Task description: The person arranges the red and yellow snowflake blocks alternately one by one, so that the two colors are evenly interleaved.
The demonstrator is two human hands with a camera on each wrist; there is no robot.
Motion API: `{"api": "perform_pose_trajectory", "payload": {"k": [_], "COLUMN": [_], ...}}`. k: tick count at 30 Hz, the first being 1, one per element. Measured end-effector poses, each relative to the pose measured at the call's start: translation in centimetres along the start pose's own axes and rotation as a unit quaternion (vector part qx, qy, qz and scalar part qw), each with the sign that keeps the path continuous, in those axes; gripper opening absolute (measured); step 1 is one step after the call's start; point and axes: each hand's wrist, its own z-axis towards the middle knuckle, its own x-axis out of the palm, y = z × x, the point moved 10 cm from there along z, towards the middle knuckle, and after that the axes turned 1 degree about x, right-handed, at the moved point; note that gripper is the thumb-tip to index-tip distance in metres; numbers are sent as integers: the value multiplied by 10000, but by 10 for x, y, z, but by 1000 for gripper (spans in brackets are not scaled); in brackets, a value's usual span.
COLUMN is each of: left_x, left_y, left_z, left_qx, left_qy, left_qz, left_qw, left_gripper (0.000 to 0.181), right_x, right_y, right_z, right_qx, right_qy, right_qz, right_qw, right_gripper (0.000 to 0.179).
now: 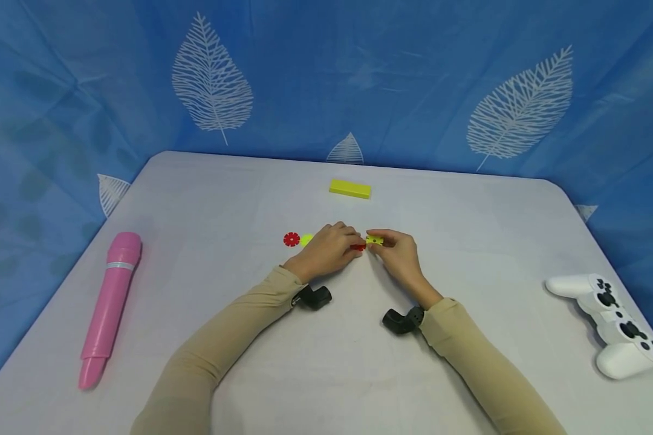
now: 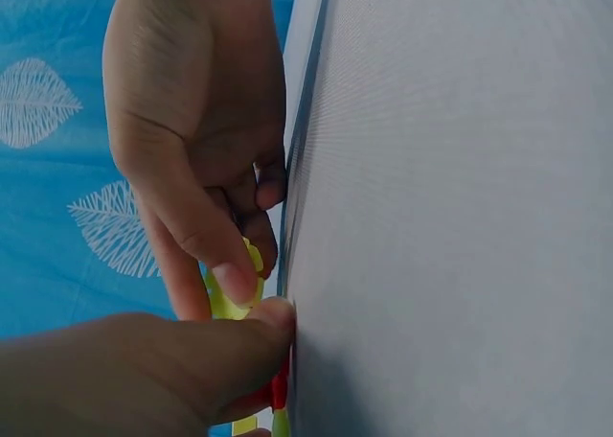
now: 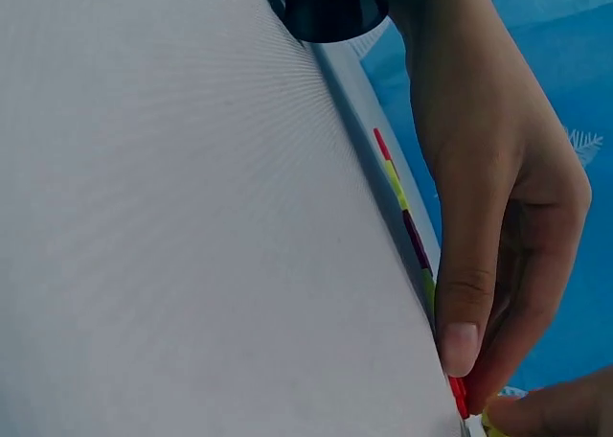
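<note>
My right hand [image 1: 402,254] pinches a yellow notched disc [image 1: 375,240] between thumb and fingers, its flat face showing in the head view. Just left of it, my left hand [image 1: 332,246] holds a red notched disc [image 1: 358,247] by thumb and fingertips, low over the table. The two discs meet edge to edge in the head view. Further left lie another red disc [image 1: 291,239] and a yellow-green disc [image 1: 306,240], partly under the left hand. From the right wrist, a row of discs runs behind the left hand, with a dark disc [image 3: 416,241] among them.
A yellow bar-shaped block [image 1: 350,188] lies beyond the hands. On the left is a pink microphone-shaped object [image 1: 111,308]; on the right, a white game controller [image 1: 609,326]. Blue cloth with white leaf prints [image 1: 326,72] hangs behind the white table [image 1: 305,374].
</note>
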Motion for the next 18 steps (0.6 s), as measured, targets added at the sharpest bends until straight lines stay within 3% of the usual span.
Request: {"api": "perform_pose_trajectory", "payload": {"k": [6,14,18], "left_x": [0,1,1], "left_y": [0,1,1], "left_z": [0,-1,-1], "left_qx": [-12,-10,-28], "left_qy": [18,5,38], "left_qz": [32,-47,-61], "left_qw": [10000,10000,10000], "left_gripper": [24,24,25], "right_x": [1,-2,-2], "right_y": [4,8,10], "right_z": [-1,-2,-3], "right_qx": [-183,-550,-704], "right_qy": [25,-117,-125], "right_qz": [-498,-1219,-1337], "right_qw": [9986,9910,9884], "right_gripper": [39,35,37]}}
